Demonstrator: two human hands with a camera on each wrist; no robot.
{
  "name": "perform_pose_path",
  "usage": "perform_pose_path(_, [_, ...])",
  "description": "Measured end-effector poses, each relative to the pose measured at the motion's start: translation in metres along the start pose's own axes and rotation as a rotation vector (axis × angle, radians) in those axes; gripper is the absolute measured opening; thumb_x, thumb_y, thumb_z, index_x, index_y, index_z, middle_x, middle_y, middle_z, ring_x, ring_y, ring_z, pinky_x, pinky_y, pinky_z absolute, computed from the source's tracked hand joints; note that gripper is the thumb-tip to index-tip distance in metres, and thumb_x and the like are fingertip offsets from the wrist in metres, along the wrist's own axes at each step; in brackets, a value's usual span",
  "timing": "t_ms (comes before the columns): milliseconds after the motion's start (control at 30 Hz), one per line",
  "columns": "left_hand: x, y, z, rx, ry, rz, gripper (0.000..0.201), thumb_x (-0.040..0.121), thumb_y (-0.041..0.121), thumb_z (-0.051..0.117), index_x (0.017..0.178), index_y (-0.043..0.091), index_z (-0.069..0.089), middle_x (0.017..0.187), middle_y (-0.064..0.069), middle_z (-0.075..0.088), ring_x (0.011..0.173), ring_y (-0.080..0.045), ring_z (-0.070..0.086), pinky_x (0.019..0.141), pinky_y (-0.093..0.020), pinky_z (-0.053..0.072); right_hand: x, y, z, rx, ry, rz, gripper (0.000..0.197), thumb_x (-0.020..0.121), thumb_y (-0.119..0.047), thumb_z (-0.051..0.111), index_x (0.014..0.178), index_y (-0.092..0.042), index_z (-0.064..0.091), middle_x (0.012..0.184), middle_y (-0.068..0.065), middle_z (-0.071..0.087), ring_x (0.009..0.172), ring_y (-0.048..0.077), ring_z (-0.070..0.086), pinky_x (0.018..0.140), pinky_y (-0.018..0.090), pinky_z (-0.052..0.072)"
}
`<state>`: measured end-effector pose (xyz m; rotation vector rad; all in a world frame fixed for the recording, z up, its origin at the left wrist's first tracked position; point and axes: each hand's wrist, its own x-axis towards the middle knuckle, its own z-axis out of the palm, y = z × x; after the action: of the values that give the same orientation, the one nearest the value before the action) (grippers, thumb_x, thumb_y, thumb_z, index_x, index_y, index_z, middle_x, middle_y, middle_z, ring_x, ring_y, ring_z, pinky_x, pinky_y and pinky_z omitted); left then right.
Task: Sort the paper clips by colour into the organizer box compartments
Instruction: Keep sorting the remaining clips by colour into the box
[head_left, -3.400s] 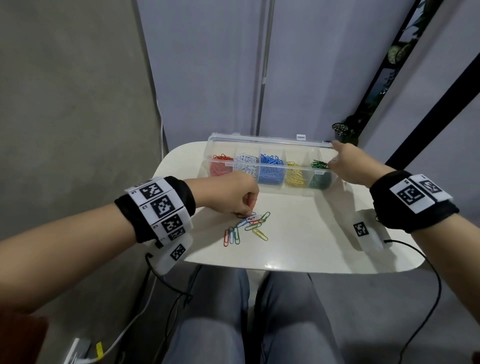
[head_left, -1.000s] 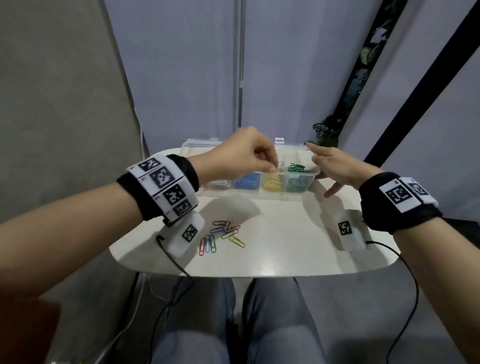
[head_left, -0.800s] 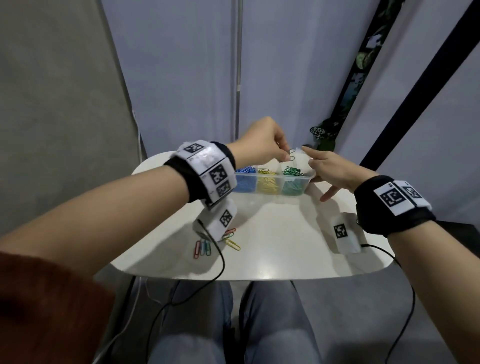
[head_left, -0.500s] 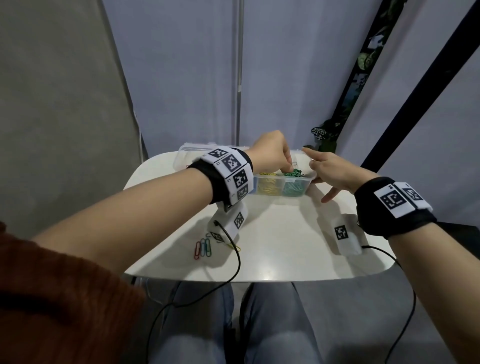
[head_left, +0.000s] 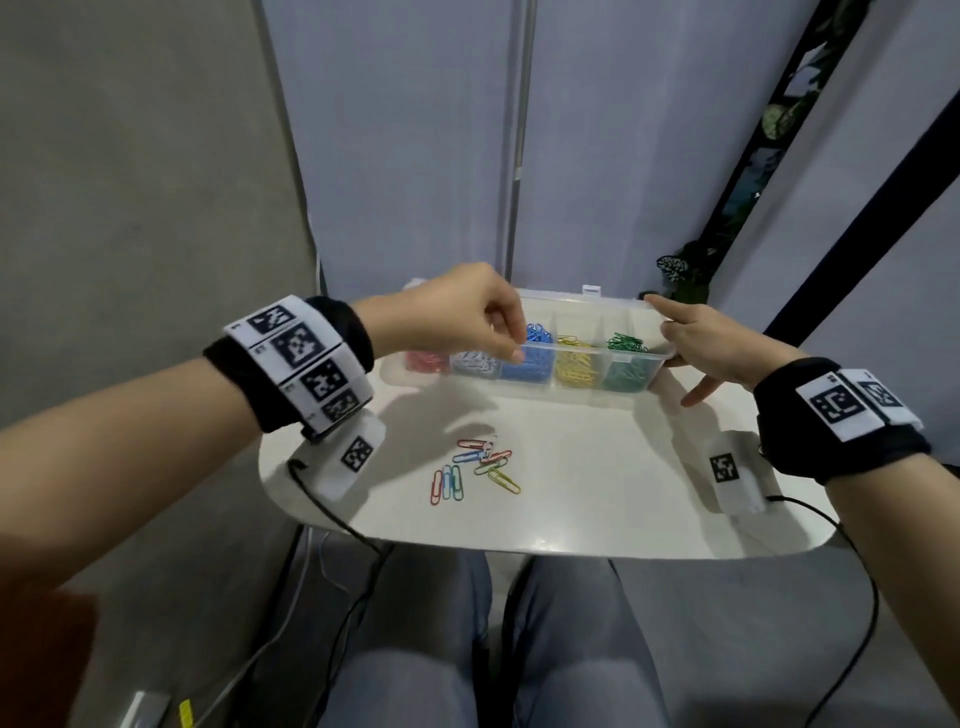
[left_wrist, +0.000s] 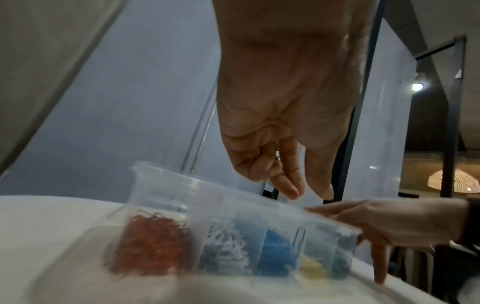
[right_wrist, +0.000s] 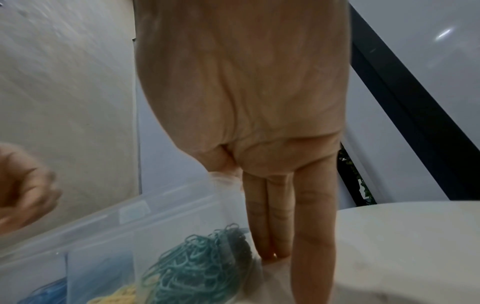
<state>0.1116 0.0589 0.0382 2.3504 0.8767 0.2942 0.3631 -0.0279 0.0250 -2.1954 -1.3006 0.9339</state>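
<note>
A clear organizer box (head_left: 571, 301) stands at the back of the white table, holding red (head_left: 426, 358), white (head_left: 475, 361), blue (head_left: 535, 338), yellow (head_left: 574, 358) and green clips (head_left: 626, 343). My left hand (head_left: 511, 348) hovers over the white and blue compartments. In the left wrist view its fingers (left_wrist: 259, 164) are curled, and a thin wire loop shows between them. My right hand (head_left: 680, 338) rests against the box's right end. Its straight fingers (right_wrist: 272, 236) press the end wall beside the green clips (right_wrist: 202, 267). Several loose clips (head_left: 475, 465) lie mid-table.
The small rounded table (head_left: 597, 509) ends close to my knees. Grey wall panels rise right behind the box, and a plant (head_left: 680, 270) stands at the back right. Tagged pods (head_left: 348, 457) (head_left: 732, 473) hang from both wrists, trailing cables over the table edge.
My left hand rose from the loose pile to the box, reached over the green end, and has now moved left above the blue and white compartments. The right hand stays at the box's end.
</note>
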Motion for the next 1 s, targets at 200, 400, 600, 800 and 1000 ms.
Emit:
perform_pose_path(200, [-0.031,-0.025,0.024,0.226,-0.241,0.038,0.024,0.074,0.029,0.083,0.091,0.019,0.069,0.079,0.011,0.063,0.063,0.006,0.05,0.054,-0.01,0.034,0.001,-0.001,0.001,-0.022,0.022,0.004,0.054,0.101,-0.011,0.024,0.151,-0.031,0.023,0.139,0.006,0.047,0.106,0.025,0.059,0.062,0.051,0.058])
perform_pose_path(400, [-0.034,-0.032,0.046,0.279,-0.248,0.037,0.026,0.077,0.041,0.078,0.085,0.019,0.067,0.077,0.012,0.062,0.071,-0.005,0.057,0.06,-0.018,0.041,0.001,-0.003,0.004,-0.03,0.035,0.025,0.055,0.101,-0.01,0.024,0.151,-0.03,0.023,0.139,0.008,0.047,0.108,0.027,0.059,0.055,0.048,0.058])
perform_pose_path(600, [-0.025,-0.032,0.051,0.296,-0.26,0.048,0.003,0.082,0.017,0.074,0.082,0.016,0.071,0.075,0.007,0.064,0.066,-0.004,0.054,0.058,-0.012,0.037,0.001,-0.004,0.005,-0.032,0.04,0.025,0.054,0.1,-0.007,0.023,0.15,-0.028,0.026,0.132,0.013,0.052,0.1,0.026,0.061,0.061,0.053,0.056])
perform_pose_path(800, [-0.023,-0.034,0.05,0.32,-0.257,0.086,0.004,0.084,0.015,0.069,0.082,0.017,0.067,0.075,0.009,0.061,0.066,-0.004,0.052,0.062,-0.019,0.038,0.002,-0.004,0.004,-0.049,0.029,0.019,0.053,0.1,-0.007,0.023,0.149,-0.028,0.028,0.13,0.012,0.053,0.1,0.025,0.061,0.064,0.055,0.056])
perform_pose_path(1000, [-0.022,-0.031,0.054,0.288,-0.246,0.085,0.013,0.079,0.022,0.077,0.086,0.02,0.068,0.082,0.007,0.066,0.074,-0.008,0.058,0.065,-0.022,0.044,0.006,0.001,0.006,-0.152,0.092,-0.014,0.051,0.101,-0.01,0.028,0.149,-0.026,0.03,0.126,0.022,0.056,0.102,0.044,0.064,0.061,0.045,0.057])
